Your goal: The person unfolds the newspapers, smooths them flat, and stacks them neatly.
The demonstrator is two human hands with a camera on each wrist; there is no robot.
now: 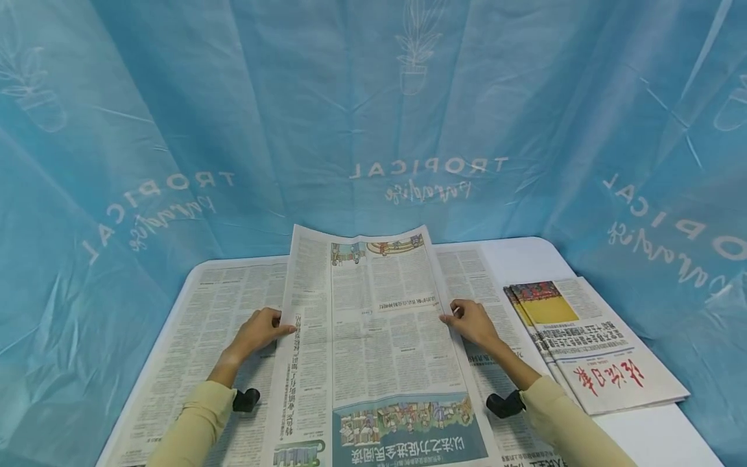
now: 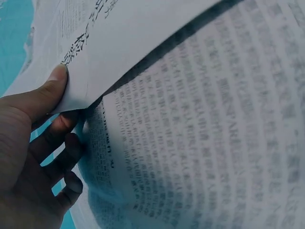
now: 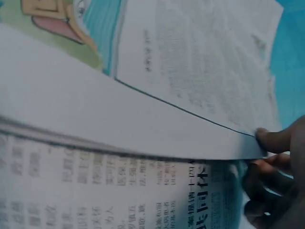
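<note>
A newspaper sheet [image 1: 379, 337] with colour drawings is held up over the table by its two long sides. My left hand [image 1: 261, 332] pinches its left edge, the thumb [image 2: 58, 78] on top and the forefinger beneath. At the opposite edge my right hand [image 1: 471, 322] pinches the paper the same way, as the right wrist view shows its thumb [image 3: 267, 139] on the printed face. The far end of the sheet curls upward. Beneath it lies a spread newspaper [image 1: 222, 324], its middle hidden by the held sheet.
A stack of folded newspapers [image 1: 607, 350] with a red masthead lies at the right of the white table [image 1: 513, 259]. Blue curtains [image 1: 373, 130] with mirrored lettering hang behind and along both sides of the table.
</note>
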